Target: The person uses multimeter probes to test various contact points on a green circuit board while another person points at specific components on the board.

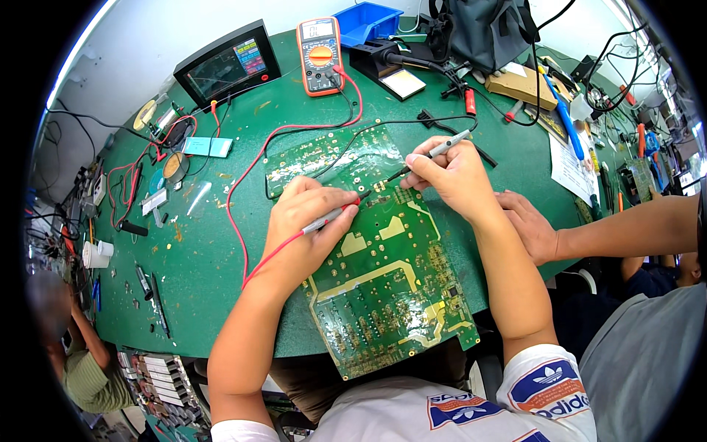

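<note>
A large green circuit board (368, 254) lies on the green table, its near end reaching past the front edge. My left hand (308, 221) is closed around a red-wired test probe (322, 219), its tip close to the board's upper middle. Pinched in my right hand (451, 171) is a black-wired test probe (448, 144), pointing down at the board just right of the other tip. Whether either tip touches a contact is too small to tell. Both leads run to an orange multimeter (320, 57) with its display lit, standing at the back.
Left of the multimeter stands a black screen unit (228, 65). A blue bin (367, 23), a black bag (490, 33) and a cardboard box (521, 85) are at the back. Another person's hand (529, 227) rests on the table at right. Tweezers and a pen-like tool (160, 306) lie left.
</note>
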Demonstrator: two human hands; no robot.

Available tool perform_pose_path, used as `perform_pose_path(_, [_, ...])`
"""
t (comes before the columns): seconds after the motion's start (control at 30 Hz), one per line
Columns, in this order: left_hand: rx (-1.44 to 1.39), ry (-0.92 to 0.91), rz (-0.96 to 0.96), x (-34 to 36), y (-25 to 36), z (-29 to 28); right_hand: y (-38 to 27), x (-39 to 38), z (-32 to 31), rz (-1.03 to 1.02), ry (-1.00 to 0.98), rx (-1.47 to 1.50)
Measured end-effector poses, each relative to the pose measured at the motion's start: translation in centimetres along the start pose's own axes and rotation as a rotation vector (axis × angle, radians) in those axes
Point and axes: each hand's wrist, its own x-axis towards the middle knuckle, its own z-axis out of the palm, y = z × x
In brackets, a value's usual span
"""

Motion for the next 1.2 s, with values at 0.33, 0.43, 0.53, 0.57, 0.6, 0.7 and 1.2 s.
perform_pose_path(0.33, [-0.047,0.001,-0.034,0.1,0.0,0.3,-0.2,-0.2,-0.2,-0.017,-0.025,-0.015])
perform_pose_path(0.43, [-0.060,-0.013,-0.077,0.1,0.4,-0.1,-0.1,0.0,-0.2,-0.040,-0.044,-0.048])
perform_pose_path(0.53, [-0.067,-0.002,-0.091,0.1,0.2,0.0,0.5,0.3,-0.5,-0.024,-0.057,-0.032])
perform_pose_path(0.57, [-0.078,-0.007,-0.110,0.2,0.4,-0.1,0.5,0.5,-0.6,-0.010,-0.065,-0.020])
perform_pose_path(0.6, [-0.067,-0.006,-0.092,0.0,0.1,-0.2,0.5,0.7,-0.5,0.005,-0.076,-0.009])
perform_pose_path(0.7, [-0.055,0.009,-0.054,-0.1,0.3,0.1,0.4,0.9,-0.6,0.016,-0.088,-0.027])
perform_pose_path(1.2, [-0.076,0.032,-0.064,-0.2,0.5,0.0,0.2,0.4,-0.5,-0.023,-0.088,-0.061])
